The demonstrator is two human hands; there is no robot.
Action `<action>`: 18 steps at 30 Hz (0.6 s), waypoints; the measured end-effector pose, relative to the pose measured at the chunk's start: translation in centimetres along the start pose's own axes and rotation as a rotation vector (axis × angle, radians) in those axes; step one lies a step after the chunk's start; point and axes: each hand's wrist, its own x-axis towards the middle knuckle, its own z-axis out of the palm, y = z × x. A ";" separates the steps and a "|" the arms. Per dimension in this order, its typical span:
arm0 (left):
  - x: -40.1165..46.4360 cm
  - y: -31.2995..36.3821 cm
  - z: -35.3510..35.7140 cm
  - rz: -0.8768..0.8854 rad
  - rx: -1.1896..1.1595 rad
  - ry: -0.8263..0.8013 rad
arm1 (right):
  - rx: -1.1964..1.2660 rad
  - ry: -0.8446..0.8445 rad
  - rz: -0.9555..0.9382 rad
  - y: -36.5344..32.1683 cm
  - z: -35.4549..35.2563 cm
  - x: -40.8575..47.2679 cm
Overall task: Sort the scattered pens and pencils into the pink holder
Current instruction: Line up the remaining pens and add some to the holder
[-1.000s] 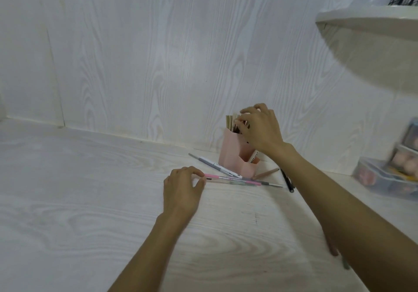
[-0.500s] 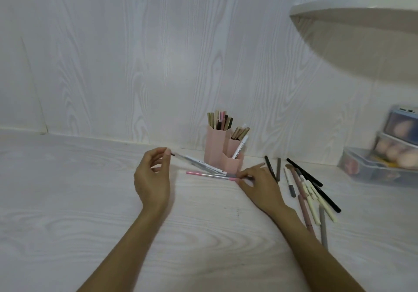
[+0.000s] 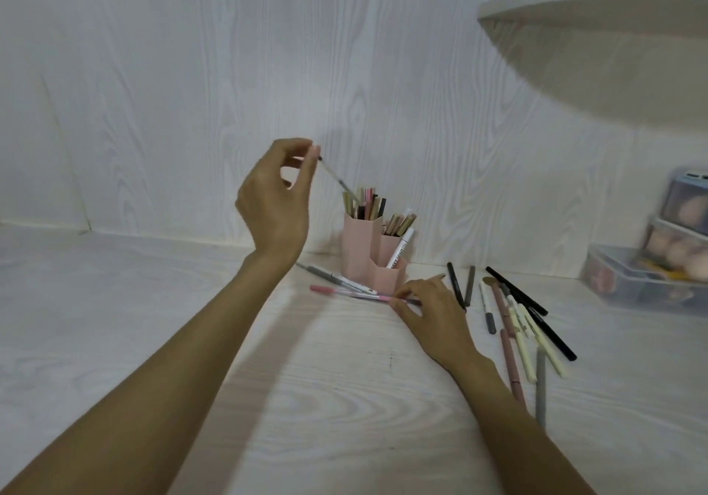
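The pink holder (image 3: 360,249) stands against the wall with several pens and pencils upright in its compartments. My left hand (image 3: 276,203) is raised left of it and pinches a thin grey pen (image 3: 339,180) by its top end, the lower tip reaching the tallest compartment's rim. My right hand (image 3: 429,310) rests on the table in front of the holder, and its fingertips pinch the right end of a pink pen (image 3: 344,292) that lies flat. A grey-and-white pen (image 3: 333,277) lies beside the holder's base. Several scattered pens (image 3: 517,314) lie to the right.
Stacked clear plastic boxes (image 3: 651,280) with round items sit at the far right against the wall. A white curved shelf (image 3: 597,19) overhangs the upper right. The white wood-grain table (image 3: 115,322) stretches out to the left.
My left hand has risen from the table with the thin grey pen and brought its tip to the holder's tall compartment. My right hand stays on the pink pen's end.
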 end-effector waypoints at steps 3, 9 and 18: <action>-0.2 -0.8 1.8 0.156 0.191 -0.165 | 0.004 -0.012 0.014 -0.2 -0.1 0.0; -1.1 -3.5 4.0 0.220 0.496 -0.571 | 0.039 0.036 0.012 -0.3 -0.3 -0.1; -5.3 -8.1 3.1 -0.117 0.553 -0.766 | 0.055 0.075 0.049 -0.7 -0.7 -0.2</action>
